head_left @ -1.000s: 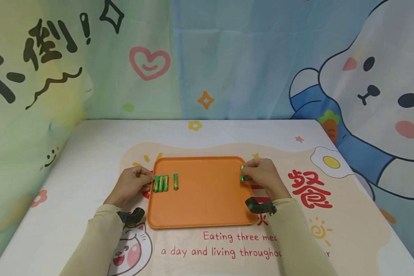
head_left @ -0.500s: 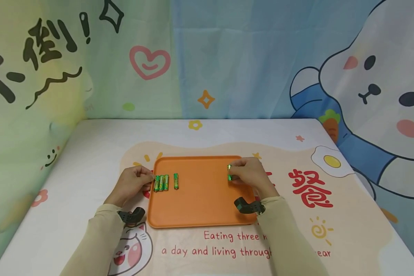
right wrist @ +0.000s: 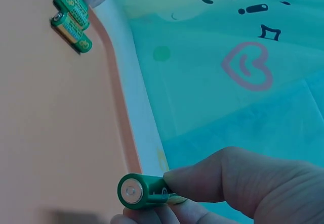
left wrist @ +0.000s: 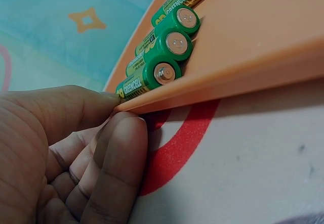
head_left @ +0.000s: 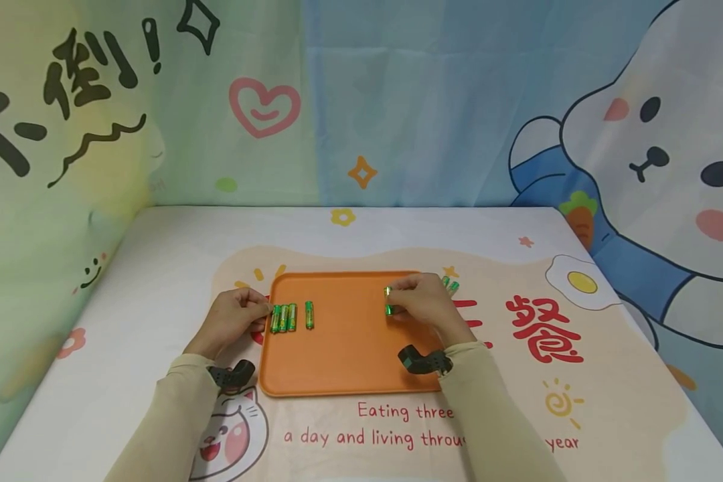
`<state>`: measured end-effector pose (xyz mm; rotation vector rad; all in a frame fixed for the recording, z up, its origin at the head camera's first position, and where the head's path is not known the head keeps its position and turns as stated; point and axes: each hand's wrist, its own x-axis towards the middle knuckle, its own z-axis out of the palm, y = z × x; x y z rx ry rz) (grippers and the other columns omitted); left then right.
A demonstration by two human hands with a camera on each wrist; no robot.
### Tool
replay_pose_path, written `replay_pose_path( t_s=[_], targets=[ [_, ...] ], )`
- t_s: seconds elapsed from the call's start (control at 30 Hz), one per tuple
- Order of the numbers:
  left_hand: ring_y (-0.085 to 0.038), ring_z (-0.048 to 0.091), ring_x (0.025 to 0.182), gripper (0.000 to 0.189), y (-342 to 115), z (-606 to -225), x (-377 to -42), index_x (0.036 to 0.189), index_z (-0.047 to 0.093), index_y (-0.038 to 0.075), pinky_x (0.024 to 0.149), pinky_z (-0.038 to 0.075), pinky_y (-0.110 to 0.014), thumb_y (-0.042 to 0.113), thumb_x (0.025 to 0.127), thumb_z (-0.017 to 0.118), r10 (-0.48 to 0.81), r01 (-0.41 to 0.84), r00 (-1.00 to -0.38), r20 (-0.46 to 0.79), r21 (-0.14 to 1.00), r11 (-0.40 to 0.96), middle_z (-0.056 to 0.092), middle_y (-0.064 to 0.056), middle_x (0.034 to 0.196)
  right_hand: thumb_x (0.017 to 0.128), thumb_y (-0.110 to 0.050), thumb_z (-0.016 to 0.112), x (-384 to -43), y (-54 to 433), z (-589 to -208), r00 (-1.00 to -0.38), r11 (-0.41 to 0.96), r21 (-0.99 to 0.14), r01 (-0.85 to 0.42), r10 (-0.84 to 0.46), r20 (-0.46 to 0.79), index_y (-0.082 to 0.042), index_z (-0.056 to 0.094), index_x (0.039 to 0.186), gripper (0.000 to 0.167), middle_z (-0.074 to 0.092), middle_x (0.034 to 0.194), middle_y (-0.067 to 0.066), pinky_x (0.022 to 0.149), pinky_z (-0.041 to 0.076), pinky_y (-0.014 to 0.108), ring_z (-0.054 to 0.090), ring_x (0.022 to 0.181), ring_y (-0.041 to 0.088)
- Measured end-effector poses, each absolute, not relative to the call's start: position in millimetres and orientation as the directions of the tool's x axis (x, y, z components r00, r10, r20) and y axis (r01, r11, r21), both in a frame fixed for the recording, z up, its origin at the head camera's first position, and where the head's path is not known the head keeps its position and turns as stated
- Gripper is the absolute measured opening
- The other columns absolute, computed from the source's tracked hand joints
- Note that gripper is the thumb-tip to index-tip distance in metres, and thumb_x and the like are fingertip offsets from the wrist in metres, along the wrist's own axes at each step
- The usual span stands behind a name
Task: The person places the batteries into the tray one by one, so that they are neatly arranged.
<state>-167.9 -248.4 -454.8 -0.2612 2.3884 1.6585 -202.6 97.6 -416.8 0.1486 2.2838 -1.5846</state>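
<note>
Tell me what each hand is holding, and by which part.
The right hand pinches a battery around its middle, with both ends showing. The left hand pinches the orange tray by its left rim.

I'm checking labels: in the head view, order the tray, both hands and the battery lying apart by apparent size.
1. Tray
2. Left hand and right hand: too alike to rank
3. Separate battery

Seven visible batteries [head_left: 310, 315], one tray [head_left: 349, 361], one left hand [head_left: 227, 323], one right hand [head_left: 430, 306]
</note>
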Motion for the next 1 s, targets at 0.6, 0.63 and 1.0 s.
replay_pose_path(
  t_s=[0.6, 0.63, 1.0],
  targets=[
    [-0.009, 0.063, 0.068, 0.021, -249.2, -453.5, -167.5, 0.109, 0.066, -0.007, 0.064, 0.058, -0.021, 0.011, 0.098, 0.068, -0.023, -0.276, -0.958, -0.286, 0.900, 0.336, 0.067, -0.003, 0.081, 0.089, -0.004, 0.073, -201.2, 77.8, -413.9, -0.933, 0.328, -0.908, 0.262, -0.153, -0.325, 0.004, 0.072, 0.112, 0.025, 0.072, 0.104, 0.016, 0.073, 0.064, 0.033, 0.072, 0.078, 0.019],
    [-0.009, 0.063, 0.068, 0.021, -249.1, -453.7, -167.7, 0.108, 0.066, -0.007, 0.063, 0.058, -0.021, 0.011, 0.098, 0.069, -0.024, -0.276, -0.958, -0.284, 0.900, 0.336, 0.067, -0.003, 0.080, 0.089, -0.004, 0.073, -201.1, 76.6, -414.4, -0.934, 0.325, -0.909, 0.260, -0.153, -0.322, 0.004, 0.073, 0.112, 0.025, 0.072, 0.103, 0.016, 0.073, 0.064, 0.033, 0.072, 0.077, 0.019],
    [-0.009, 0.063, 0.069, 0.021, -249.6, -455.8, -168.7, 0.108, 0.065, -0.007, 0.063, 0.057, -0.021, 0.011, 0.098, 0.069, -0.018, -0.267, -0.961, -0.277, 0.903, 0.337, 0.068, -0.003, 0.082, 0.092, -0.006, 0.073, -199.6, 65.5, -417.2, -0.923, 0.345, -0.895, 0.282, -0.158, -0.351, 0.000, 0.073, 0.112, 0.021, 0.071, 0.106, 0.015, 0.075, 0.064, 0.034, 0.071, 0.083, 0.022]
  ],
)
